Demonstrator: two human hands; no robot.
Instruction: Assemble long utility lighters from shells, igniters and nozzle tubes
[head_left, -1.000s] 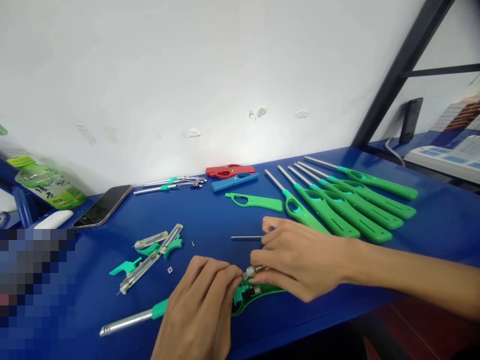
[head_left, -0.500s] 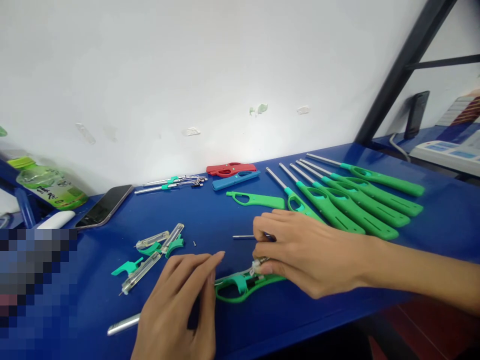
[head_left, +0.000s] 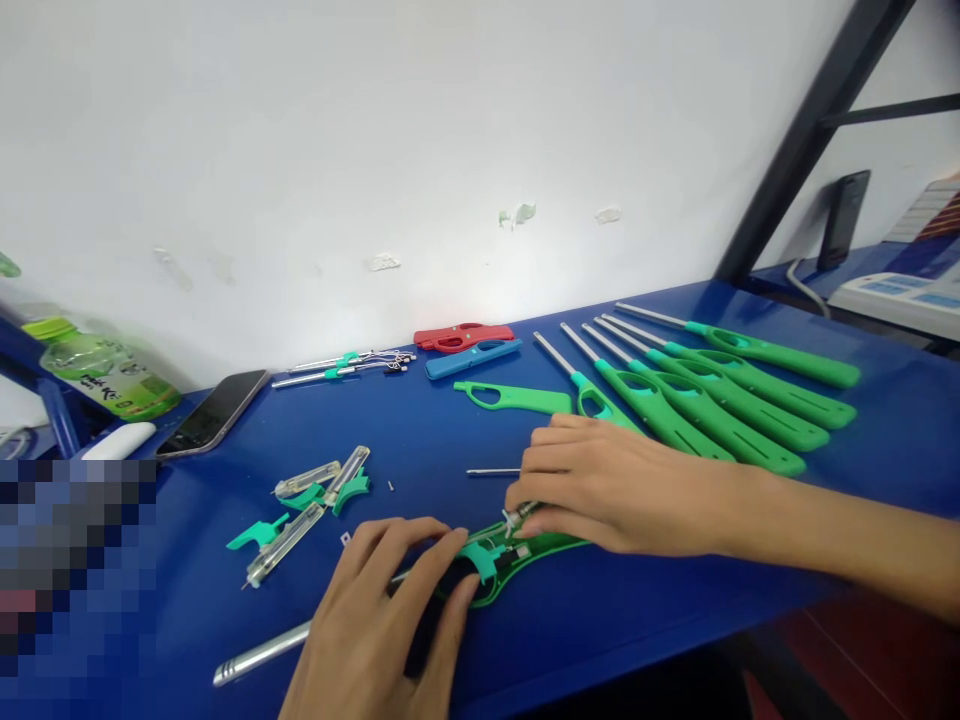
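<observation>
In the head view, an opened green lighter casing lies near the table's front edge, with a teal trigger and thin wires inside it. Its silver tube points left, partly hidden under my left hand. That hand's fingers are closed around the casing's front end. My right hand is over the casing's rear, pinching a clear fuel tank; only the tank's tip shows between the fingers. Just behind the right hand, a thin metal rod lies partly hidden by the fingers.
Several whole green lighters fan out at the right. Behind are a loose green shell, a blue shell, red shells and tubes with wires. Clear tanks, a screw, a phone and a bottle are left.
My left hand has slid right along the casing, its thumb now by the trigger. My right hand has shifted slightly up with the tank. A small white piece now shows left of my left hand.
</observation>
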